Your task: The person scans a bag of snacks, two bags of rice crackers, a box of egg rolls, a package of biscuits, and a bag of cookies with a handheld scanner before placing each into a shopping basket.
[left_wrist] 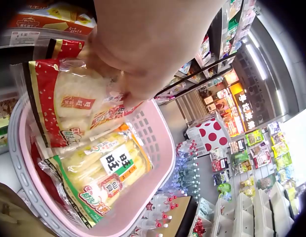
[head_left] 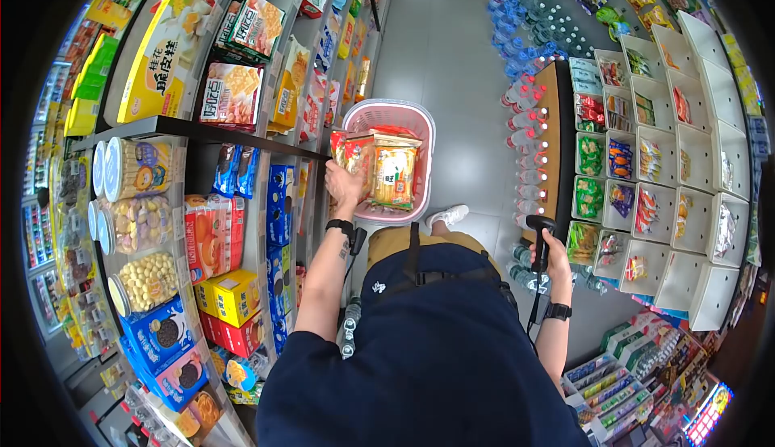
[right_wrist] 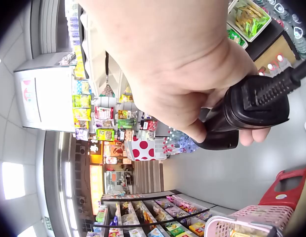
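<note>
The left hand (head_left: 345, 184) grips a red-edged clear snack packet (left_wrist: 69, 103) over the left side of a pink basket (head_left: 428, 136). Inside the basket lies a green-edged packet of pale crackers (head_left: 394, 174), close beside the held one. In the left wrist view the left hand (left_wrist: 138, 54) covers the upper part of its packet, and its fingertips are partly hidden. The right hand (head_left: 554, 260) holds a black handle (head_left: 541, 233) with a cable, away from the basket. The right wrist view shows the right hand (right_wrist: 177, 74) with its fingers curled round that black handle (right_wrist: 232, 118).
Shelves of boxed and bagged snacks (head_left: 234, 92) stand close on the left. Rows of bottles (head_left: 529, 140) and white bins of small packets (head_left: 646, 165) line the right. A grey floor aisle (head_left: 440, 35) runs between. A red stool-like object (right_wrist: 286, 190) is beside the basket.
</note>
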Action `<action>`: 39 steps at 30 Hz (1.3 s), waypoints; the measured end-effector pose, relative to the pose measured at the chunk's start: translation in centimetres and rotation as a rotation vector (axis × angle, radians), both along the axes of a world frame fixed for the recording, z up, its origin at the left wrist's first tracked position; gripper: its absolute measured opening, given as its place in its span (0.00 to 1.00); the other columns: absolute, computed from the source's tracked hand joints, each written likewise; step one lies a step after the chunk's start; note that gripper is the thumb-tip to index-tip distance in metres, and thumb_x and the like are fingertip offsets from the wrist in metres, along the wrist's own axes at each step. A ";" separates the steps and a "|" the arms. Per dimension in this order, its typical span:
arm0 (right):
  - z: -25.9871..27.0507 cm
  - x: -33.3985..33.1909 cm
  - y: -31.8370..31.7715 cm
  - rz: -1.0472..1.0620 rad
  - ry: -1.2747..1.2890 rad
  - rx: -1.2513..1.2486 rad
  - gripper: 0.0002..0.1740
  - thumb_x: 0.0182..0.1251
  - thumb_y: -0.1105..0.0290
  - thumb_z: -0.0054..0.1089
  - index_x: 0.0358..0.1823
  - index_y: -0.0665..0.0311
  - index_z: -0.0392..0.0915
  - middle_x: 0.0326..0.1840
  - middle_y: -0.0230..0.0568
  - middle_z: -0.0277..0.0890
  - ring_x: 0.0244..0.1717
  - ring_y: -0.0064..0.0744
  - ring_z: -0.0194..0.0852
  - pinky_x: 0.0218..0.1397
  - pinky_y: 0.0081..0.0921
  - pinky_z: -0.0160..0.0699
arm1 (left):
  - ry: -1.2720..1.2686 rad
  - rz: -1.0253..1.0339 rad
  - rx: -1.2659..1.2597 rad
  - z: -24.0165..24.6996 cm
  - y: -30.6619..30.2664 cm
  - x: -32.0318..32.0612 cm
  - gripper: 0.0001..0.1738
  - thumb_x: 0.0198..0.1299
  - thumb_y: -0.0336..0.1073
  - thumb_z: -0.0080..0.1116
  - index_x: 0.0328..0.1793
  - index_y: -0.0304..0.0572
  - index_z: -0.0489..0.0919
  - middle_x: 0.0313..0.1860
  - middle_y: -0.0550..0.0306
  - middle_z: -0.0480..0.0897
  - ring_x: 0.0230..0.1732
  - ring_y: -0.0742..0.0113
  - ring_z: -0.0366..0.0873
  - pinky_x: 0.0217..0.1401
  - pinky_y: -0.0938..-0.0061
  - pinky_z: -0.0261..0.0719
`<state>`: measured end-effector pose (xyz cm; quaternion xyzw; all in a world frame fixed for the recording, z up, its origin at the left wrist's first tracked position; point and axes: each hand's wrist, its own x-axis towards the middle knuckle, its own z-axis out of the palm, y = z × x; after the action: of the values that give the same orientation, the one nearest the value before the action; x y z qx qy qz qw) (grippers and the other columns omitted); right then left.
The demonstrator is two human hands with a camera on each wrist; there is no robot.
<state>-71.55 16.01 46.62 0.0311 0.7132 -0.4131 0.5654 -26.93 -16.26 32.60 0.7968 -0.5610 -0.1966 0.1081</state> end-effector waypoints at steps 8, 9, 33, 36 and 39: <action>-0.9 0.1 1.8 -0.036 -0.027 0.013 0.24 0.77 0.47 0.60 0.51 0.64 0.76 0.28 0.42 0.81 0.21 0.32 0.78 0.26 0.32 0.83 | 0.163 -0.085 0.061 -3.0 0.8 0.6 0.51 0.47 0.44 0.81 0.71 0.35 0.61 0.65 0.33 0.71 0.69 0.36 0.70 0.73 0.50 0.71; -1.0 0.0 1.8 -0.037 -0.026 0.011 0.24 0.77 0.47 0.60 0.51 0.64 0.76 0.28 0.42 0.81 0.21 0.32 0.78 0.26 0.32 0.83 | 0.163 -0.087 0.059 -3.2 0.7 0.6 0.51 0.47 0.44 0.81 0.71 0.35 0.61 0.65 0.33 0.71 0.69 0.36 0.70 0.73 0.50 0.71; -0.4 0.9 -1.0 0.020 -0.008 0.021 0.22 0.78 0.48 0.58 0.44 0.63 0.75 0.28 0.43 0.82 0.20 0.33 0.78 0.24 0.31 0.83 | 0.124 -0.237 0.074 -2.0 1.4 0.0 0.45 0.55 0.38 0.73 0.76 0.37 0.60 0.65 0.36 0.71 0.68 0.36 0.70 0.72 0.49 0.71; -0.3 0.8 -0.9 0.010 0.010 0.013 0.22 0.78 0.48 0.57 0.44 0.63 0.75 0.28 0.43 0.81 0.20 0.32 0.78 0.25 0.31 0.83 | 0.047 -0.186 0.037 -1.0 1.7 -0.6 0.46 0.55 0.37 0.72 0.77 0.37 0.60 0.68 0.36 0.68 0.69 0.37 0.68 0.71 0.46 0.71; -0.7 0.7 -0.5 -0.001 0.008 0.001 0.22 0.78 0.49 0.58 0.44 0.64 0.75 0.28 0.43 0.82 0.21 0.33 0.79 0.25 0.31 0.83 | 0.031 -0.189 -0.257 1.0 0.8 -1.9 0.46 0.56 0.37 0.70 0.78 0.37 0.60 0.71 0.37 0.64 0.69 0.38 0.67 0.71 0.44 0.69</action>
<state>-70.90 15.47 45.97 0.0299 0.7159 -0.4130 0.5622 -28.83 -15.43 33.65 0.7170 -0.6523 -0.1448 0.1985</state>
